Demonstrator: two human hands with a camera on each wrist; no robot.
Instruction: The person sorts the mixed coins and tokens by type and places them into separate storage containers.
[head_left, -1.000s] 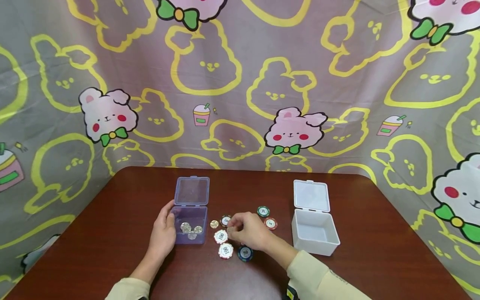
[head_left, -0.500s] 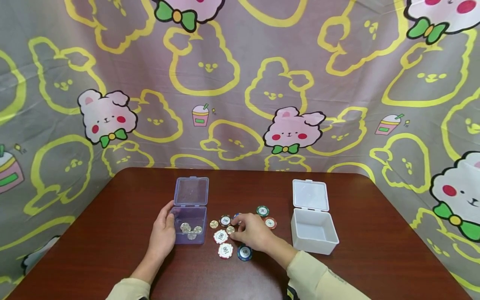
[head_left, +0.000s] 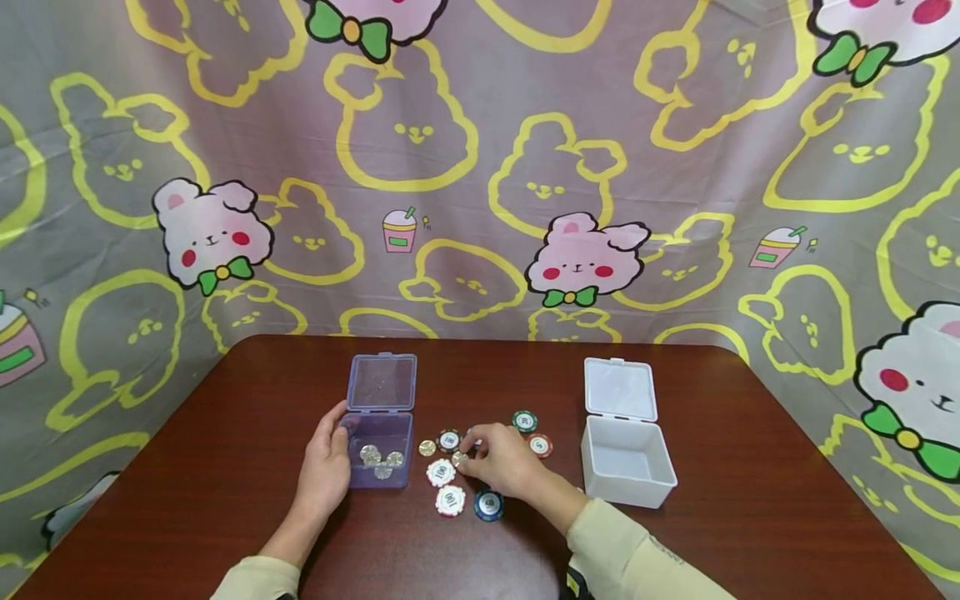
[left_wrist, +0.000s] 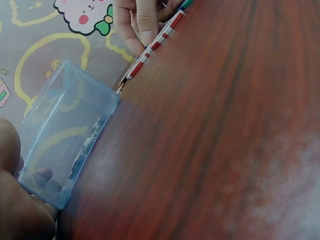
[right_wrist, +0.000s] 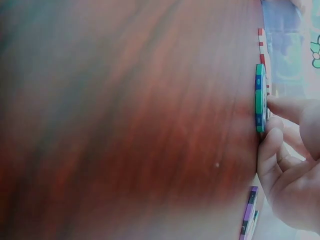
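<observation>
My left hand [head_left: 327, 454] grips the left wall of a see-through purple box [head_left: 381, 479] with its lid raised. Several shiny coins [head_left: 384, 459] lie inside that box. In the left wrist view the box [left_wrist: 75, 125] looks pale blue, with fingers curled at its near end. Amid a group of poker chips, my right hand [head_left: 501, 460] pinches a gold coin [head_left: 459, 459] between thumb and forefinger, low over the table. Beside it lie a white 100 chip [head_left: 441, 473], a black chip [head_left: 449, 441] and another gold coin [head_left: 427, 448].
A white box [head_left: 630, 462] with its lid up stands to the right on the brown table [head_left: 495, 375]. Around the right hand are a second white chip [head_left: 451, 501], a blue chip [head_left: 489, 505], a green chip [head_left: 525, 421] and a red chip [head_left: 539, 445]. A patterned cloth [head_left: 450, 167] hangs behind.
The right fingers have shifted slightly back, so the gold coin at their tips shows now. The left hand and both boxes have stayed put.
</observation>
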